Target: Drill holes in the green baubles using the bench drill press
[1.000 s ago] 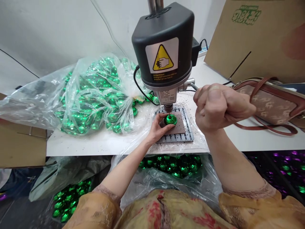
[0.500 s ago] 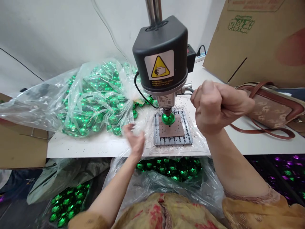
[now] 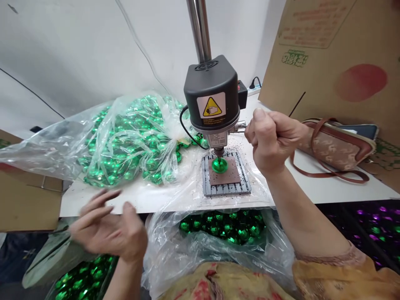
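Your left hand (image 3: 109,233) swings farther from the drill press (image 3: 212,85) than earlier, now before the table (image 3: 148,198) edge, blurred, fingers apart. Your right hand (image 3: 271,139) is clamped on the lever (image 3: 240,126). Green faceted ornament (image 3: 219,165) under the chuck (image 3: 219,152), over brown board (image 3: 231,176); can't tell if touching.

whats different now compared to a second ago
The left hand has let go of the green piece and swung left, back toward the body; it is now open and blurred. The green piece remains under the drill press, now unheld by fingers. Unchanged: the right hand stays clenched at the lever, and the bagged green pieces lie at left.
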A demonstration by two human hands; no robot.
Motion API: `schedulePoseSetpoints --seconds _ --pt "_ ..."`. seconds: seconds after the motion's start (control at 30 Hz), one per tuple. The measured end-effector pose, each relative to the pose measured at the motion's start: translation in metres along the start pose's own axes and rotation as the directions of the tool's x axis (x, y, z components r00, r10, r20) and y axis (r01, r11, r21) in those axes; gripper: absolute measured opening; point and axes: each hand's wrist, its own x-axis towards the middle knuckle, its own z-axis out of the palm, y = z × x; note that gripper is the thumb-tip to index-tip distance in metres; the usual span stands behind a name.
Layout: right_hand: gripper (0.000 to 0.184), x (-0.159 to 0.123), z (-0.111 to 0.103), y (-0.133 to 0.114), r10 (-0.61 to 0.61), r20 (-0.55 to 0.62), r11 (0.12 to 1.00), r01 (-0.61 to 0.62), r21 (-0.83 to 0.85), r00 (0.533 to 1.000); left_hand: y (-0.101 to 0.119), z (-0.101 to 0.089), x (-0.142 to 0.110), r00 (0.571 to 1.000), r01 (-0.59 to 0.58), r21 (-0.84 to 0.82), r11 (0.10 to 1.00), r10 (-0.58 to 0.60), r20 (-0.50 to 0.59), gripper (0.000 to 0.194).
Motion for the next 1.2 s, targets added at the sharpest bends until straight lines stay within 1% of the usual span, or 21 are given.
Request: schedulePoseSetpoints --seconds 0.03,0.07,0.1,0.13,0.2,0.27,0.3,0.37,0.43,0.5,0.63,0.73,0.77,0.87,1.0,1.2 --pt "0.052 0.0 0.0 0.0 0.004 0.005 1.0 -0.004 -0.002 1.0 0.006 0.013 -0.006 0.999 -0.044 -0.045 0.998 0.044 0.014 0.04" --pt "0.052 0.0 -0.001 0.0 0.007 0.01 1.0 -0.007 -0.006 1.0 0.011 0.025 -0.013 0.997 -0.06 -0.084 0.995 0.064 0.047 0.035" --pt "0.052 0.0 -0.002 0.0 0.008 0.015 1.0 -0.008 -0.009 1.0 0.015 0.036 -0.02 0.993 -0.05 -0.111 0.993 0.061 0.097 0.029" --pt "0.051 0.0 -0.002 0.0 0.006 0.021 1.0 -0.006 -0.011 1.0 0.019 0.047 -0.027 0.986 -0.008 -0.115 0.993 0.027 0.165 0.023" --pt "0.05 -0.001 -0.003 0.0 -0.001 0.034 1.0 0.001 -0.006 0.999 0.024 0.065 -0.041 0.957 0.076 -0.082 0.994 -0.05 0.284 0.017" --pt "0.05 -0.001 -0.004 -0.001 0.004 0.047 1.0 -0.004 0.001 0.999 0.027 0.079 -0.052 0.922 0.135 -0.036 0.99 -0.112 0.371 0.016" --pt "0.05 0.0 -0.004 -0.001 0.009 0.053 1.0 -0.01 0.007 0.999 0.027 0.084 -0.056 0.909 0.163 -0.025 0.986 -0.14 0.393 0.016" --pt "0.05 0.005 -0.002 -0.002 0.036 0.051 0.999 -0.036 0.012 0.998 0.028 0.091 -0.061 0.9 0.227 -0.038 0.973 -0.195 0.39 0.018" --pt "0.049 0.012 0.001 -0.004 0.093 0.044 0.996 -0.093 0.014 0.995 0.027 0.093 -0.062 0.897 0.289 -0.074 0.954 -0.243 0.369 0.021" --pt "0.048 0.021 0.006 -0.006 0.153 0.035 0.988 -0.154 0.032 0.988 0.025 0.091 -0.063 0.888 0.318 -0.079 0.945 -0.268 0.373 0.022" --pt "0.049 0.034 0.014 -0.006 0.215 0.012 0.974 -0.215 0.069 0.977 0.02 0.084 -0.067 0.859 0.292 0.0 0.956 -0.262 0.441 0.017" --pt "0.05 0.041 0.016 -0.003 0.244 0.002 0.967 -0.244 0.077 0.97 0.017 0.083 -0.071 0.827 0.273 0.02 0.962 -0.245 0.506 0.016" --pt "0.05 0.044 0.017 -0.001 0.255 0.001 0.963 -0.254 0.086 0.967 0.016 0.084 -0.072 0.822 0.269 0.021 0.963 -0.24 0.516 0.016" --pt "0.05 0.054 0.019 0.009 0.305 0.028 0.946 -0.307 0.103 0.952 0.015 0.085 -0.072 0.831 0.252 0.027 0.967 -0.231 0.507 0.016" --pt "0.051 0.066 0.021 0.022 0.367 0.075 0.925 -0.373 0.079 0.927 0.013 0.084 -0.072 0.842 0.24 0.045 0.97 -0.231 0.487 0.015" --pt "0.04 0.075 0.022 0.025 0.45 0.108 0.881 -0.46 0.111 0.887 0.009 0.081 -0.072 0.843 0.265 0.076 0.961 -0.269 0.465 0.011"
